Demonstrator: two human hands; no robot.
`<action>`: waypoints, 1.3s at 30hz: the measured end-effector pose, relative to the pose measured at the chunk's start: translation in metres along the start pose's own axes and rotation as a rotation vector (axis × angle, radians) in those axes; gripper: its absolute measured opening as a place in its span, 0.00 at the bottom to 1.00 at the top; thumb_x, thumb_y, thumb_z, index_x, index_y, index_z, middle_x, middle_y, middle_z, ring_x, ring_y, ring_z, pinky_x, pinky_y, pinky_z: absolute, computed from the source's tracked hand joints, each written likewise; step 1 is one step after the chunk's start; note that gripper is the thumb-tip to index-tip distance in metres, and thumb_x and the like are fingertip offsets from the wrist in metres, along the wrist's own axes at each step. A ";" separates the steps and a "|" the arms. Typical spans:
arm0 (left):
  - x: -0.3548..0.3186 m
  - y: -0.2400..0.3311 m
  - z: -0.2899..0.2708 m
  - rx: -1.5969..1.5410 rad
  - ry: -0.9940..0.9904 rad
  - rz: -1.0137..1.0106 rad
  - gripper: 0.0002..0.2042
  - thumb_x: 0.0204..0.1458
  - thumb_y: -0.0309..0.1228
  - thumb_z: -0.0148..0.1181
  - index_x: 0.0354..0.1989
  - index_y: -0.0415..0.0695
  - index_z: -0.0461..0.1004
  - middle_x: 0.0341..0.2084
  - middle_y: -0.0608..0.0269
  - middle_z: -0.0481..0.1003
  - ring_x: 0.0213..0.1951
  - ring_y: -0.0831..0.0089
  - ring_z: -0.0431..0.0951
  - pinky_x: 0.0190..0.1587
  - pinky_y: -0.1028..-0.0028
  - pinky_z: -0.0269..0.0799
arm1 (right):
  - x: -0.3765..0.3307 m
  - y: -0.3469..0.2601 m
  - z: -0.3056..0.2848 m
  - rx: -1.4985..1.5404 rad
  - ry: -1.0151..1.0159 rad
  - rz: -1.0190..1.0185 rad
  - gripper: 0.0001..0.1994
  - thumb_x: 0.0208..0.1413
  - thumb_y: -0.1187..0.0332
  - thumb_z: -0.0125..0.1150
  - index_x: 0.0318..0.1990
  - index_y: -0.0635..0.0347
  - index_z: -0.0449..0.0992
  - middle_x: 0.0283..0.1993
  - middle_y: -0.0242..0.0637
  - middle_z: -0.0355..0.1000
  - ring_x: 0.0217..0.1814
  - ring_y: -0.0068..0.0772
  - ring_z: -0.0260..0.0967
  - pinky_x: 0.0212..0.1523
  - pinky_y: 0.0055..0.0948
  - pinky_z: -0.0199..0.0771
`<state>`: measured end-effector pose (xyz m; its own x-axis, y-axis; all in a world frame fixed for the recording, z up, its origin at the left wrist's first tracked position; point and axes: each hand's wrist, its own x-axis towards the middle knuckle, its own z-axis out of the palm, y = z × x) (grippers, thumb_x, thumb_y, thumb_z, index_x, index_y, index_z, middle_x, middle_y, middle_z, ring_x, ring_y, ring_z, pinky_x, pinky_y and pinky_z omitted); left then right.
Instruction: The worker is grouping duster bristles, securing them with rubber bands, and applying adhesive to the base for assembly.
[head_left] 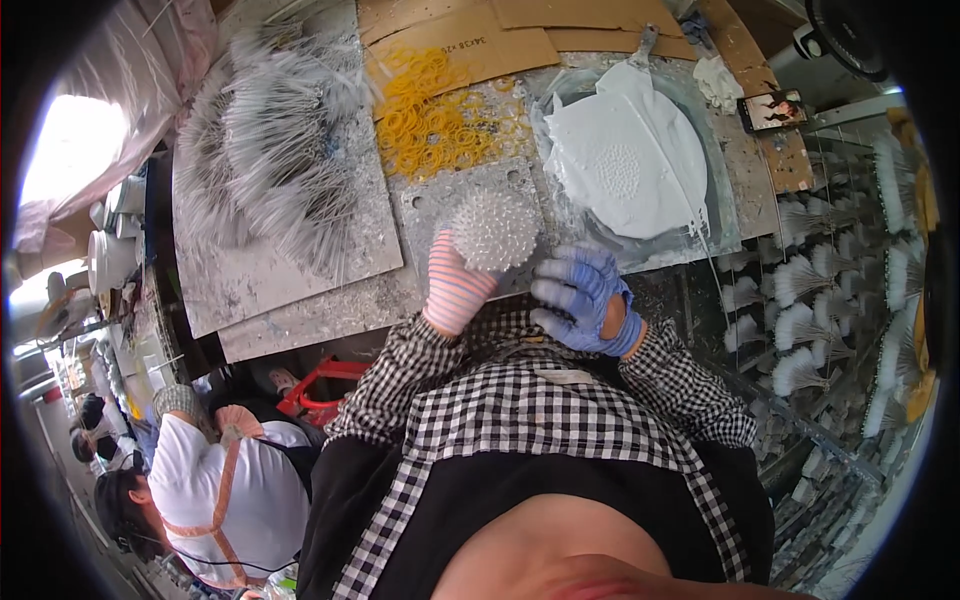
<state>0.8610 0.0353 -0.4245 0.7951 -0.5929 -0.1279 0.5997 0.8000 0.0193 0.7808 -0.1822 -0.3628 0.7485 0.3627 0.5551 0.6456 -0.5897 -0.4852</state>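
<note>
My left hand (pixel 457 285), in a pink-and-white striped glove, is closed around a bundle of thin translucent strands (pixel 495 230). Their many tips face up and form a round, dotted dome; the lower part of the bundle is hidden. Just right of it, my right hand (pixel 582 298) wears a blue glove, its fingers bent but apart, with nothing visible in them. Beyond that hand lies a broad round spread of white paste (pixel 665 130), with a patch of small dimples on it. Yellow rubber bands (pixel 435 130) are heaped behind the bundle.
A pile of loose strands (pixel 275 130) covers the board at the left. Flattened cardboard (pixel 465 50) lies at the back, and a phone (pixel 772 110) at the back right. Fanned white bundles (pixel 800 275) fill a rack to the right. Another person (pixel 225 490) is at the lower left.
</note>
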 end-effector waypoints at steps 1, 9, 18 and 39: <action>-0.001 0.002 -0.007 0.152 -0.075 0.014 0.21 0.69 0.39 0.43 0.66 0.43 0.65 0.63 0.55 0.70 0.65 0.60 0.69 0.70 0.59 0.62 | 0.008 -0.005 -0.002 0.048 0.034 0.035 0.17 0.49 0.65 0.71 0.47 0.55 0.80 0.51 0.37 0.78 0.56 0.44 0.74 0.57 0.43 0.72; -0.009 -0.011 -0.001 1.203 0.128 0.118 0.23 0.66 0.43 0.50 0.65 0.47 0.67 0.62 0.64 0.72 0.63 0.67 0.71 0.69 0.66 0.62 | 0.007 -0.006 -0.002 0.131 0.074 0.107 0.11 0.46 0.73 0.70 0.40 0.59 0.80 0.43 0.39 0.79 0.45 0.45 0.77 0.49 0.41 0.74; -0.005 -0.016 0.027 1.679 0.107 0.230 0.24 0.57 0.45 0.64 0.58 0.45 0.74 0.52 0.67 0.80 0.59 0.68 0.75 0.65 0.66 0.66 | 0.005 -0.010 0.004 0.210 0.060 0.143 0.10 0.47 0.75 0.69 0.39 0.60 0.81 0.42 0.39 0.79 0.45 0.44 0.77 0.49 0.41 0.75; -0.017 -0.001 0.089 1.982 0.158 0.721 0.36 0.38 0.26 0.80 0.60 0.40 0.72 0.47 0.51 0.76 0.48 0.60 0.80 0.52 0.65 0.77 | -0.005 -0.003 -0.014 0.148 0.114 0.200 0.09 0.48 0.75 0.69 0.39 0.60 0.81 0.41 0.39 0.80 0.43 0.43 0.77 0.47 0.40 0.75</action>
<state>0.8547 0.0364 -0.3340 0.9248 -0.2037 0.3212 -0.3768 -0.3749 0.8470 0.7728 -0.1925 -0.3549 0.8471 0.1611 0.5065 0.5078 -0.5263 -0.6820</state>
